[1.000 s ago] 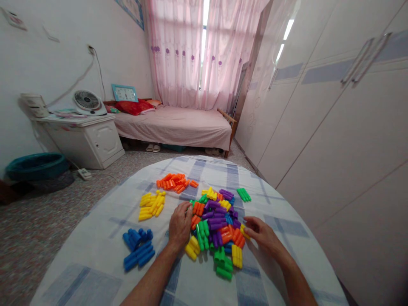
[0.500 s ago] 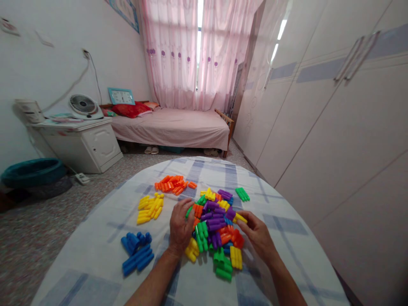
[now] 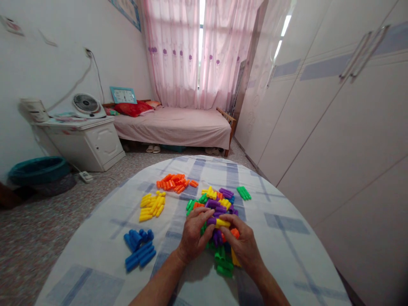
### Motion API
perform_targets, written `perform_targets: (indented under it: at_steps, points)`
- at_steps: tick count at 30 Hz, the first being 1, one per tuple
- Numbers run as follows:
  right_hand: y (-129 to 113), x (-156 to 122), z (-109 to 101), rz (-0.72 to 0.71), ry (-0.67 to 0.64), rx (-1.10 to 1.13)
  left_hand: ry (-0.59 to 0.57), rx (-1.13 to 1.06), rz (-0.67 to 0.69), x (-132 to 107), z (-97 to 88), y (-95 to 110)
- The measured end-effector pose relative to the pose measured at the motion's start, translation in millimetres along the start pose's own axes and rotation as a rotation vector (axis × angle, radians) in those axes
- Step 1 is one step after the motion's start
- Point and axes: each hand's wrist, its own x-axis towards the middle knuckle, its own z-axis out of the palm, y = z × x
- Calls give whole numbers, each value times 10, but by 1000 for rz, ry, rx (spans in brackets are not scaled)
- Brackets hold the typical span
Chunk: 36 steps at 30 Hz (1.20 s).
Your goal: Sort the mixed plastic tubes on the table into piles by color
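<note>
Over the mixed pile [image 3: 220, 209], the right hand [image 3: 245, 241] pinches a yellow block [image 3: 222, 223] while the left hand [image 3: 194, 234] surrounds the adjoining purple block [image 3: 211, 221], grip unclear; firm holds keeping both blocks aligned appear advisable.

Looks like a home bedroom, going by the pink-covered bed [image 3: 178, 123], long curtains [image 3: 175, 76], tall wardrobe [image 3: 334, 127], bedside cabinet [image 3: 106, 146] and pale slippers [image 3: 156, 149].

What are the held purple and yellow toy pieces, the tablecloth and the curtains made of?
Purple and yellow toy pieces: probably plastic, smooth, evenly coloured.
Tablecloth: seemingly fabric, matte, with creases; possibly coated.
Curtains: likely thin, soft fabric, hanging in folds, daylight glowing through.
</note>
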Motion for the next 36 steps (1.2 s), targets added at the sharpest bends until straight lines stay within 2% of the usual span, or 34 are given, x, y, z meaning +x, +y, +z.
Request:
perform_targets:
  at_steps: [4, 7, 9, 11, 13, 15, 18, 22, 28, 31, 36]
  points:
    - [81, 23, -74, 55, 80, 39, 99, -90, -151, -7, 20, 1]
    - [264, 71, -262, 144, 198, 32, 197, -103, -335, -8, -10, -123]
    - [411, 95, -417, 209, 255, -75, 246, -79, -456, -10, -36, -244]
    - [540, 97, -554, 283, 231, -224, 282, -62, -564, -15, -54, -360]
    - [630, 77, -651, 339, 141, -366, 295, -51, -637, -22, -62, -448]
    - [677, 46, -713, 349, 52, -483, 292, -12, -670, -26, -66, -503]
    - [699, 17, -768, 261, -40, -611, 277, 84, -668, -26, -69, -549]
    - [708, 20, -800, 147, -73, -731, 230, 133, -661, -33, -52, -605]
    - [684, 5, -765, 44, -122, -807, 187, 26, -762, -44, -20, -624]
    - [667, 3, -754, 43, -108, -808, 173, -26, -782, -38, -30, -595]
    - [701, 30, -752, 138, -49, -715, 189, -43, -793, -22, -42, -579]
